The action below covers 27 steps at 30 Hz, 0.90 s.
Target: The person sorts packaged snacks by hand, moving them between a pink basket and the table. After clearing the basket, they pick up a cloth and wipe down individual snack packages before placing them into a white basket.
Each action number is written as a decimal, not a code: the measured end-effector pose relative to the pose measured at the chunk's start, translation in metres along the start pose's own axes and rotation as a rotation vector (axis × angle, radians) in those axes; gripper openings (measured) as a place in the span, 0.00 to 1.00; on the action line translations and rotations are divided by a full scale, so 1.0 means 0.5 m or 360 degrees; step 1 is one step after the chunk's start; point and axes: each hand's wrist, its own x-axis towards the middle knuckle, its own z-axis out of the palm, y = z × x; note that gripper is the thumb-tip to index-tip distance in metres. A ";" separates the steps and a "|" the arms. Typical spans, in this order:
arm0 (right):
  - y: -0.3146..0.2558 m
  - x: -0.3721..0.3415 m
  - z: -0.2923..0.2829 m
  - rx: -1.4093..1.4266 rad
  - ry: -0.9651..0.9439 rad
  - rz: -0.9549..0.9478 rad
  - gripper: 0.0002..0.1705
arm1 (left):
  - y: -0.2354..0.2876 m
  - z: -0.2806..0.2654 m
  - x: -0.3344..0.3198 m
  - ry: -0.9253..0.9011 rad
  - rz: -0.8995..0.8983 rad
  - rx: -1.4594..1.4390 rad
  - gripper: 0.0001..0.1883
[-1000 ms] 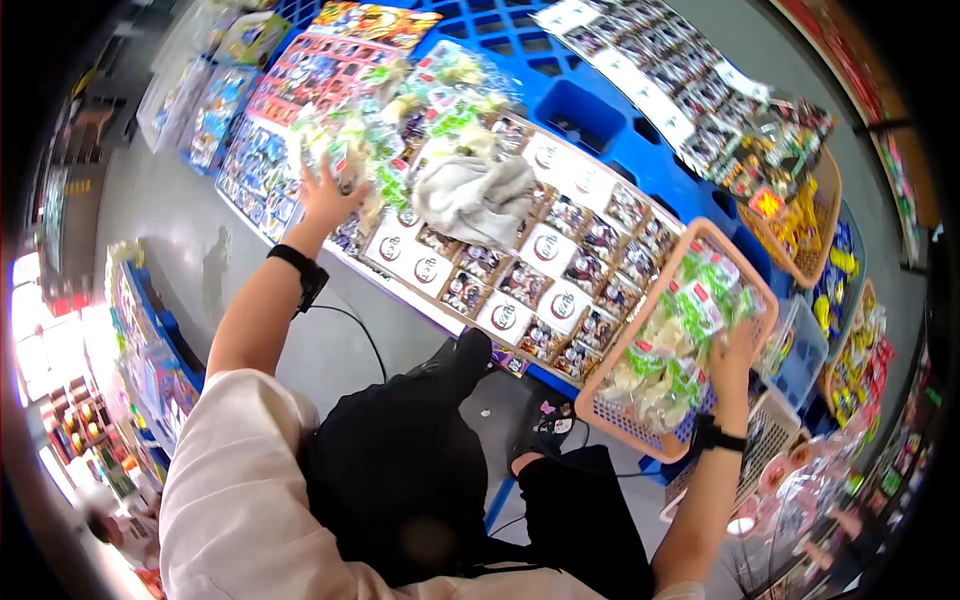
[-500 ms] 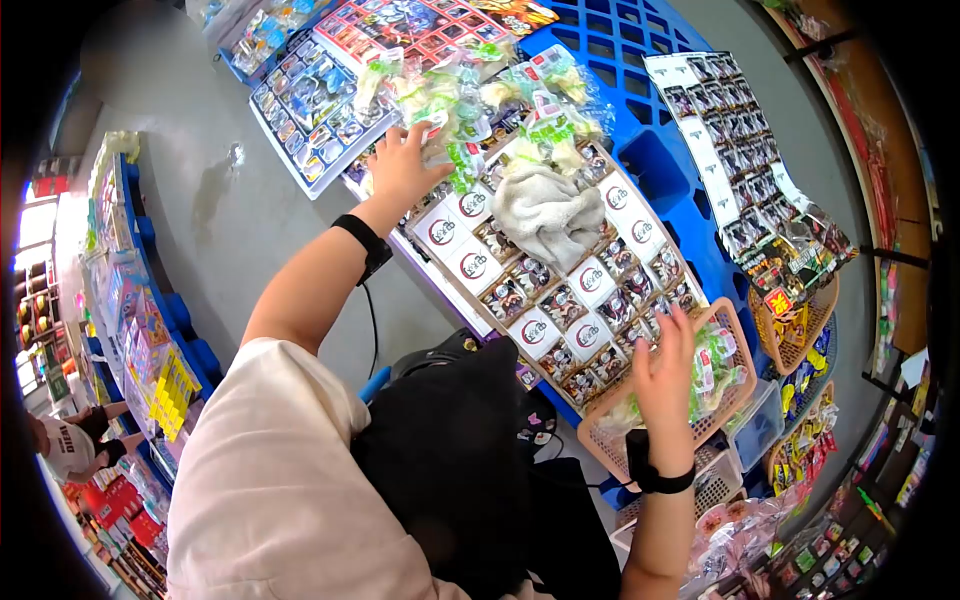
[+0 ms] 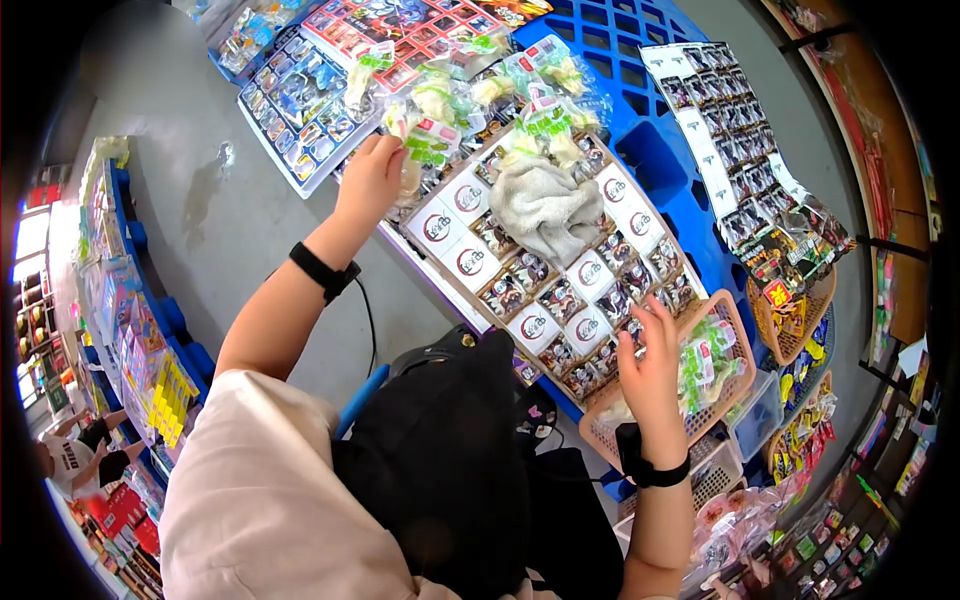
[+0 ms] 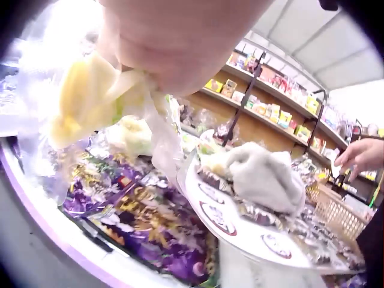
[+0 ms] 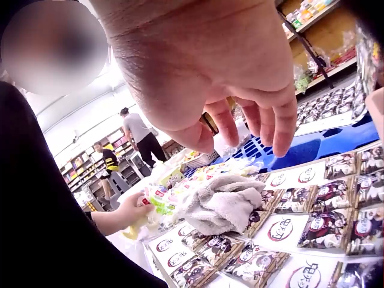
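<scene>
The left hand (image 3: 372, 180) pinches a clear packet with green and red print (image 3: 430, 142) at the near-left end of a pile of similar packets; pale yellow contents (image 4: 84, 99) hang below that hand in the left wrist view. The right hand (image 3: 650, 370) is raised with fingers spread, holding nothing visible, between a board of picture packets (image 3: 560, 300) and a peach basket (image 3: 745, 375) holding more green-printed packets (image 3: 703, 365). A crumpled grey cloth (image 3: 545, 210) lies on the board, touching the pile.
A blue lattice pallet (image 3: 650, 160) lies beneath. A blue-bordered card sheet (image 3: 305, 105) is at the left, and a long strip of packets (image 3: 735, 140) at the right. Another basket (image 3: 790, 335) and a clear bin (image 3: 755, 420) stand beyond the peach basket. Shelves (image 4: 276, 102) line the background.
The right hand has left the packets in the peach basket and moved left, over the board's edge. The left hand has shifted and now pinches a packet. The head view has turned.
</scene>
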 end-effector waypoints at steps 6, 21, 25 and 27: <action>-0.008 -0.017 -0.020 0.0133 0.0046 0.0034 0.16 | 0.151 -0.088 0.009 0.0313 0.0375 -0.0184 0.05; 0.018 -0.117 -0.063 0.1730 0.0219 0.0357 0.21 | 0.549 0.050 -0.071 -0.0635 0.0821 -0.1233 0.09; 0.075 -0.153 -0.087 0.1882 0.0757 0.0556 0.13 | 0.603 0.103 -0.074 -0.0939 0.0827 -0.1237 0.11; 0.148 -0.173 -0.111 0.1760 0.1082 0.0706 0.13 | 0.615 0.127 -0.075 -0.1064 0.0869 -0.1251 0.13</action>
